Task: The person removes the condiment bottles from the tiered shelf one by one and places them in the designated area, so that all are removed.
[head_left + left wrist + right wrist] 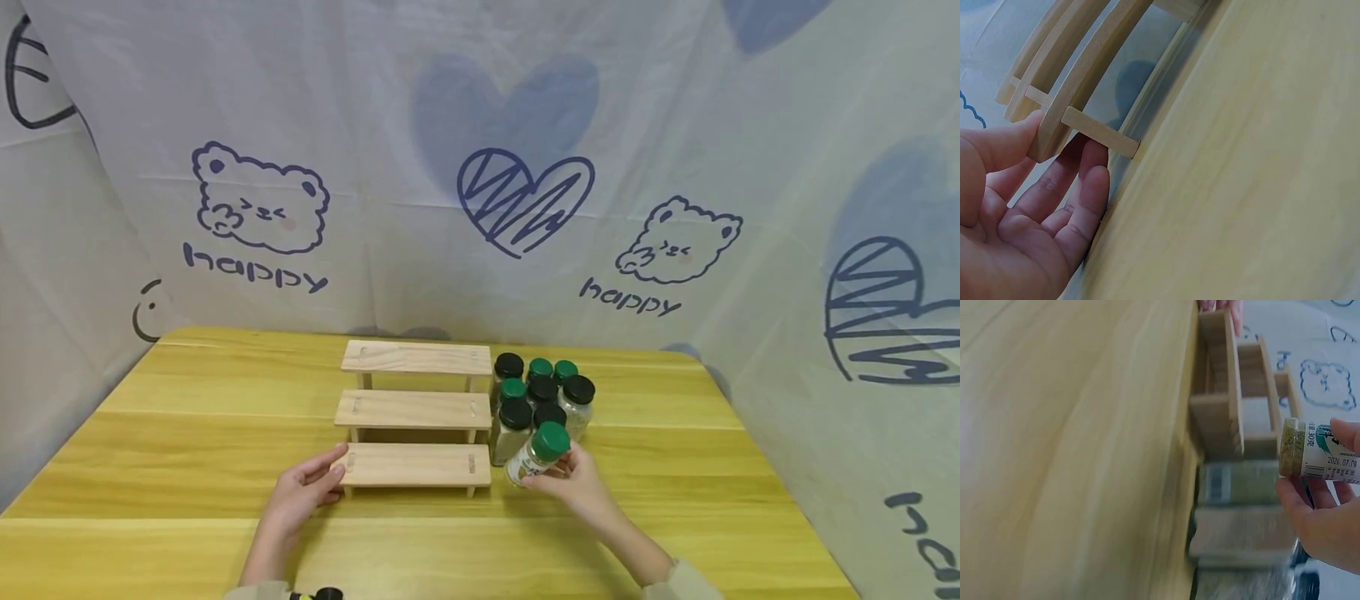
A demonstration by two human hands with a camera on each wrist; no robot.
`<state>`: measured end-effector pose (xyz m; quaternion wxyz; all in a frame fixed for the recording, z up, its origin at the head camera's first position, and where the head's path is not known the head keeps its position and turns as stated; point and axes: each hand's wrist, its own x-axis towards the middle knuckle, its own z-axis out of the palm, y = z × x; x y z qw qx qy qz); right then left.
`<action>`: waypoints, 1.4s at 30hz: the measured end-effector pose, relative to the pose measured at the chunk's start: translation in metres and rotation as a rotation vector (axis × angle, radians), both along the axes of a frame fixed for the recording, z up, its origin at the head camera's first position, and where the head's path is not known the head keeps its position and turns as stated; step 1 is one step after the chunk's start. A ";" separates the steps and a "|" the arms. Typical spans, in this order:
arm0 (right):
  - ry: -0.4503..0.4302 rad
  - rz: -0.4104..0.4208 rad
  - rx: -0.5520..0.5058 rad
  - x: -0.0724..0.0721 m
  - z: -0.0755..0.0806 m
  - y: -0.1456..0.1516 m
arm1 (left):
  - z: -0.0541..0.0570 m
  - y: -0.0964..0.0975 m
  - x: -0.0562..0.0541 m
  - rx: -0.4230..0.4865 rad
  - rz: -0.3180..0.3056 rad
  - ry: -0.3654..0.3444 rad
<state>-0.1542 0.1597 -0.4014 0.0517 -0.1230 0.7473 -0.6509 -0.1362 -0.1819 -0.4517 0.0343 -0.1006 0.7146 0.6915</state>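
Observation:
A green-capped spice jar (534, 458) with a white printed label is in my right hand (579, 487), tilted, in front of the other jars. In the right wrist view the jar (1319, 450) shows greenish-brown contents, with thumb on one side and fingers on the other. My left hand (298, 492) grips the left end of the lowest step of a three-tier wooden rack (412, 464). The left wrist view shows the thumb on the board's end and the fingers curled underneath, beside the short leg (1100, 131).
Several spice jars with black lids (515, 414) and green lids (540, 368) stand close together right beside the rack. All stand on a yellow wood-grain table (187, 433). A white printed cloth (390, 275) hangs behind it. A small black object (328, 593) shows near my left sleeve.

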 end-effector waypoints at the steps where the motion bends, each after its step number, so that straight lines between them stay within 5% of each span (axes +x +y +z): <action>1: 0.002 -0.009 0.010 0.000 -0.001 0.005 | 0.000 0.000 0.000 0.001 -0.001 -0.001; 12: -0.031 -0.076 0.111 0.000 -0.007 0.046 | 0.000 -0.001 0.000 0.012 -0.006 0.003; 19: 0.017 -0.198 0.219 -0.011 -0.015 0.064 | 0.001 -0.001 0.000 0.009 -0.007 -0.002; 42: 0.005 -0.313 0.279 -0.047 -0.031 0.061 | -0.001 0.000 0.000 0.014 0.005 -0.003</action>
